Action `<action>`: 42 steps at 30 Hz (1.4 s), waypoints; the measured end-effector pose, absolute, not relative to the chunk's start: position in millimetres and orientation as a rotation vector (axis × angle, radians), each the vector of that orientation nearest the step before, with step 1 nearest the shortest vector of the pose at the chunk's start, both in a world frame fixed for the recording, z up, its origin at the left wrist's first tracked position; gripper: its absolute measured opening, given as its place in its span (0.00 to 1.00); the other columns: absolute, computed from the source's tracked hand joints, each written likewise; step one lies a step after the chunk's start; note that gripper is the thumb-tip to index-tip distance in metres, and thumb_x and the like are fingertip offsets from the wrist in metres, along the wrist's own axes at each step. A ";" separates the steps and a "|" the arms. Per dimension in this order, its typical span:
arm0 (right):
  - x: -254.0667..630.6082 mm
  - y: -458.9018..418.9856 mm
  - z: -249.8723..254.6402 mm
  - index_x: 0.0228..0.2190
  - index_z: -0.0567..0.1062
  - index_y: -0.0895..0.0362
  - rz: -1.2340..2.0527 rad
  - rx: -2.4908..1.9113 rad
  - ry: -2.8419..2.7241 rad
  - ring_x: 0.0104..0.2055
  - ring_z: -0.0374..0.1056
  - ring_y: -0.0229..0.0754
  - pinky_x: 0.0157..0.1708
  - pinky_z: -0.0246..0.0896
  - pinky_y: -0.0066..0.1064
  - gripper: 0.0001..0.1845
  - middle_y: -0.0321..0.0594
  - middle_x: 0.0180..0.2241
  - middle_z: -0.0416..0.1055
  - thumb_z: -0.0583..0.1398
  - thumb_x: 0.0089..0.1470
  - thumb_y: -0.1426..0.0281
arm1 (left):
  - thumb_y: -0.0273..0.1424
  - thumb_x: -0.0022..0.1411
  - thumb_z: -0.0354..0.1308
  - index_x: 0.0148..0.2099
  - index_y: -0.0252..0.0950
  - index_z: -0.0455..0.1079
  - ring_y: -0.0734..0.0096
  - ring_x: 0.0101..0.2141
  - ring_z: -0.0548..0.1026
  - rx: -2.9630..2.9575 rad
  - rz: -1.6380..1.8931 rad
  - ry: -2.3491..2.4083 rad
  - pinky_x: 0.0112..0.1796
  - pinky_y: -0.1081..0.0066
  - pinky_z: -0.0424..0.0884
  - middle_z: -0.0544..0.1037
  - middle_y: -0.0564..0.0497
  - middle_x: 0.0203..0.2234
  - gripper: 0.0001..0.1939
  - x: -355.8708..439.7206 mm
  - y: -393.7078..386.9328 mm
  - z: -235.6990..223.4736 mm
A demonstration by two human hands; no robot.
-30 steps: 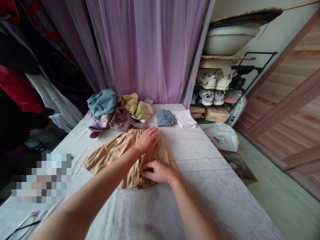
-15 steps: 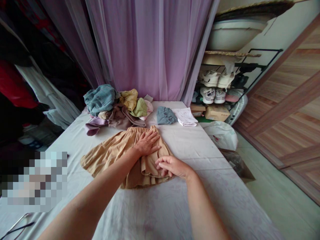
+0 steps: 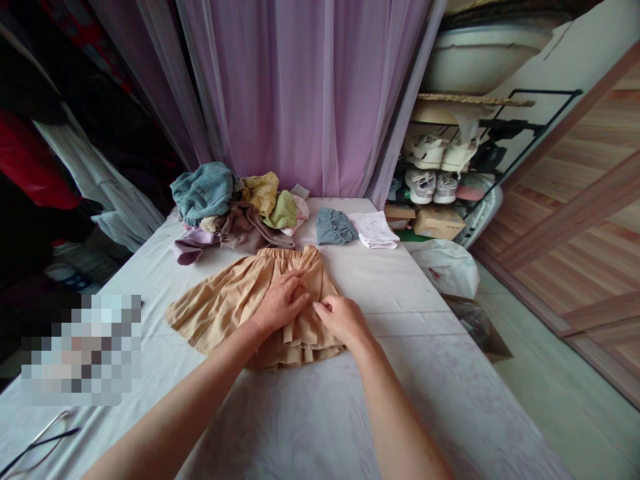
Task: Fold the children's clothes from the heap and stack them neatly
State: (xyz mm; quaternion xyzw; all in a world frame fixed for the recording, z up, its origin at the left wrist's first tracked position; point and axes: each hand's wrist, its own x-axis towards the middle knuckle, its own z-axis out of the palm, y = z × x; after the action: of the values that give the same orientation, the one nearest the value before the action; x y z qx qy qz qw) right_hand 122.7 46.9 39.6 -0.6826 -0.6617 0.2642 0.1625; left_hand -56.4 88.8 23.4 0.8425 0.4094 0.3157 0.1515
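Note:
A tan pleated skirt (image 3: 225,293) with a gathered elastic waistband lies spread on the bed, its waist pointing away from me and its hem towards me. My left hand (image 3: 283,300) rests on the middle of the skirt, palm down, fingers stretched out and slightly bent. At the skirt's right side, my right hand (image 3: 344,319) has its fingers curled in and its thumb close to the forefinger, closed on the cloth near the edge. Its fingertips are partly hidden beneath the hand.
Behind the skirt sits a heap of clothes with a denim piece (image 3: 205,190), a brown garment (image 3: 245,227) and a green one (image 3: 283,210). A folded grey-blue garment (image 3: 335,227) lies beside a folded white cloth (image 3: 375,230). Glasses (image 3: 45,437) lie at lower left.
My left hand has slid down from near the waistband towards the skirt's middle. My right hand has moved up slightly along the right side, and its fingers have curled in.

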 end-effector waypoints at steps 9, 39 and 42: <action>132.0 58.3 16.1 0.27 0.75 0.55 0.974 -1.751 -1.579 0.27 0.68 0.38 0.27 0.57 0.25 0.11 0.36 0.24 0.74 0.56 0.53 0.65 | 0.38 0.63 0.56 0.49 0.37 0.71 0.57 0.59 0.67 2.256 0.866 1.135 0.57 0.58 0.66 0.69 0.40 0.58 0.15 -77.9 47.8 15.3; 150.6 35.6 50.1 0.24 0.77 0.55 1.007 -1.882 -2.105 0.28 0.68 0.36 0.25 0.53 0.25 0.03 0.34 0.25 0.76 0.62 0.45 0.69 | 0.36 0.62 0.56 0.39 0.38 0.72 0.59 0.54 0.71 2.148 1.018 1.165 0.53 0.60 0.70 0.73 0.43 0.51 0.08 -73.4 34.2 13.1; 152.2 36.2 46.3 0.25 0.77 0.54 1.029 -1.922 -2.148 0.28 0.68 0.36 0.25 0.52 0.24 0.02 0.34 0.27 0.76 0.63 0.43 0.71 | 0.35 0.62 0.55 0.39 0.38 0.71 0.62 0.51 0.72 2.137 1.055 1.213 0.52 0.61 0.70 0.74 0.44 0.47 0.07 -73.0 34.2 14.1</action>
State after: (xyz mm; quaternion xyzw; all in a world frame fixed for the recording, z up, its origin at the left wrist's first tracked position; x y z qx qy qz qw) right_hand 152.2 36.2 46.3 -0.6275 -0.7012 0.3360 0.0405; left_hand -73.0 34.2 14.1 0.7773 0.4412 0.3839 0.2318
